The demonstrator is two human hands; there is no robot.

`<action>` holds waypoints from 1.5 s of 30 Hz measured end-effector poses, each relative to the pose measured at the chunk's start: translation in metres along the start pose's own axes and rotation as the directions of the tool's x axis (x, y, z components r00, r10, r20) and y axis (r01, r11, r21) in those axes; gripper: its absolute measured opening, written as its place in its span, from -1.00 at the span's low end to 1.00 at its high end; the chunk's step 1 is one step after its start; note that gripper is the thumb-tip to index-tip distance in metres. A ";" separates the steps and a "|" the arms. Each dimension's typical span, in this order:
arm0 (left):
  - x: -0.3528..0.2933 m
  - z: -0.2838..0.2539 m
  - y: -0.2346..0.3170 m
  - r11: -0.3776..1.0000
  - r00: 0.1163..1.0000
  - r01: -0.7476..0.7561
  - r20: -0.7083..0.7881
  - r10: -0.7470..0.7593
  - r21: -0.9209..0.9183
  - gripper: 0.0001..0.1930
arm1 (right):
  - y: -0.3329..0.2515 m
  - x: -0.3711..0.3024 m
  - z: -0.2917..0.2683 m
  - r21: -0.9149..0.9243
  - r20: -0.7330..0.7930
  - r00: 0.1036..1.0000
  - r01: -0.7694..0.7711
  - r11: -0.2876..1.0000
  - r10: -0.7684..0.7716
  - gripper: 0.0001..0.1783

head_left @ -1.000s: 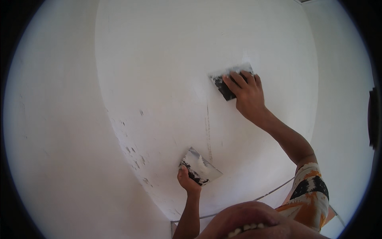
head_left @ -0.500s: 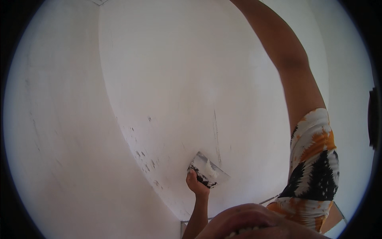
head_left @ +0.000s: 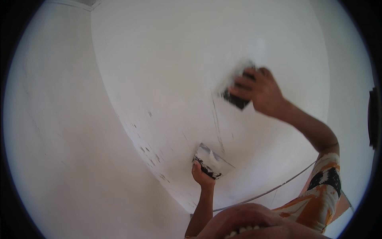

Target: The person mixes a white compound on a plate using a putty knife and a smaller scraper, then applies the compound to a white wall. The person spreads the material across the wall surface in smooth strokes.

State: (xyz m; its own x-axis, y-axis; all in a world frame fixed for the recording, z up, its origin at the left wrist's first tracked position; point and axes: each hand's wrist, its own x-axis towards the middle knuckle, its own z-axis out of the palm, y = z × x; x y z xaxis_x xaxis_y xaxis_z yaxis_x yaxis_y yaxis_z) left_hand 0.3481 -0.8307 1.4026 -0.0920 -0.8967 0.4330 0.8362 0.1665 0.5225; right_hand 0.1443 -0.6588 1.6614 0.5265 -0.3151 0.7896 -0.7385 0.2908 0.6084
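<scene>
My left hand (head_left: 203, 178), low in the middle, grips a wide putty knife (head_left: 219, 163) by its dark, smeared edge, thumb on top. A lump of white putty (head_left: 215, 158) lies on its blade. Higher and to the right, my right hand (head_left: 268, 93) has its fingers spread over the dark back of a second wide putty knife (head_left: 236, 99). That blade is blurred by motion and lies at or close to the white wall (head_left: 167, 71); I cannot tell whether it touches. Dark vertical streaks (head_left: 218, 127) mark the wall between the two knives.
Another white wall (head_left: 59, 119) meets this one along a corner at the left. Dark scuffs (head_left: 149, 157) run beside that corner. A thin grey line (head_left: 274, 186), perhaps a cable or edge, curves across the lower right. Pale trim (head_left: 71, 3) shows at the upper left.
My right arm, stretched up out of the picture before, has come down and bent, bringing the hand and second putty knife into view. My left hand has shifted slightly up and right.
</scene>
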 end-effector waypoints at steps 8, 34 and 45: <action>0.002 -0.002 -0.021 0.999 0.994 0.011 0.111 -0.016 0.038 -0.55 | 0.236 0.259 -0.016 -0.054 -0.321 0.882 -0.381 0.923 0.345 -0.48; 0.005 0.004 -0.010 0.978 0.972 0.145 0.206 -0.113 -0.148 -0.47 | 0.116 0.113 -0.004 0.047 -0.384 0.852 -0.367 0.929 0.356 -0.50; -0.001 0.021 -0.004 0.987 0.975 0.085 0.214 -0.054 -0.139 -0.40 | 0.099 0.138 0.041 0.062 -0.221 0.879 -0.419 0.906 0.422 -0.58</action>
State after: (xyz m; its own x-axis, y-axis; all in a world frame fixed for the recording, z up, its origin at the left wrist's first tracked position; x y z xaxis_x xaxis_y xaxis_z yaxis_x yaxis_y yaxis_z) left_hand 0.3332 -0.8217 1.4155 -0.2503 -0.7958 0.5515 0.8926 0.0310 0.4498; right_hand 0.1270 -0.7103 1.8273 0.2450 0.0456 0.9685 -0.9157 0.3390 0.2157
